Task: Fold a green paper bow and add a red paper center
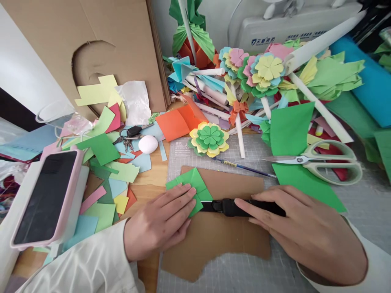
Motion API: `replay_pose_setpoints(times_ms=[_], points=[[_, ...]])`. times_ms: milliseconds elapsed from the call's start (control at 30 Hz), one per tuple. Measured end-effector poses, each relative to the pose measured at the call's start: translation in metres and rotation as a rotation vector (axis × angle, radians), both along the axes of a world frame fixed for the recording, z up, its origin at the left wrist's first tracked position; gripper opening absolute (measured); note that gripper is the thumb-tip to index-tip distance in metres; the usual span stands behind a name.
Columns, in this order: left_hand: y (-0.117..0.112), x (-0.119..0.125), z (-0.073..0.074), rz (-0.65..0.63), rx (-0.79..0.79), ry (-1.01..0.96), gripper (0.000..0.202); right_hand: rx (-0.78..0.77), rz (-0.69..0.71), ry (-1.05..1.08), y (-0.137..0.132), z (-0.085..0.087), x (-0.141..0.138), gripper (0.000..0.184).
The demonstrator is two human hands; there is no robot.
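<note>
My left hand (161, 221) lies flat with fingers stretched out, pressing a folded green paper (192, 183) onto a brown cardboard piece (214, 244). My right hand (302, 230) is closed over a black stapler (232, 206), whose nose reaches the green paper's edge. Both hands rest on the cardboard, which sits on a grey cutting mat (360, 211).
Scissors (324, 162) lie on a green sheet (293, 150) at the right. A pen (244, 167), a yellow-green paper flower (209, 139), several paper flowers on sticks (259, 73), a phone in a pink case (45, 197), keys (130, 136), a white egg-shaped object (148, 144) and paper scraps surround the mat.
</note>
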State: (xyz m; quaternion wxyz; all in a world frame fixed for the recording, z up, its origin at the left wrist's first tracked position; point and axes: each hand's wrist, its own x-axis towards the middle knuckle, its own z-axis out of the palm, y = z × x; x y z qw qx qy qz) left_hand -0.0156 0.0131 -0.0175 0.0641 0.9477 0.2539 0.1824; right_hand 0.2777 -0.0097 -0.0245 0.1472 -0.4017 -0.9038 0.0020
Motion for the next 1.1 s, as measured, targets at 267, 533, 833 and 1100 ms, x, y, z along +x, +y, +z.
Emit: replay_pose_setpoints(times_ms=[267,533,833,1100], points=[[0.0012,-0.0035,-0.0019,-0.133,-0.030,-0.070,0.031,-0.026,0.051,0.035,0.0023,-0.0006,0.0001,0.042],[-0.0002,-0.0030,-0.0011,-0.178,-0.108,-0.122,0.029,-0.063,0.072,0.051,0.0002,0.0020,0.0031,0.042],[0.0020,-0.0042,-0.0013,-0.198,-0.128,-0.106,0.032,-0.070,0.080,0.072,0.0048,0.0009,0.0051,0.040],[0.0024,-0.0048,-0.0016,-0.217,-0.110,-0.100,0.033,-0.081,0.075,0.103,0.0053,-0.0031,0.0040,0.037]])
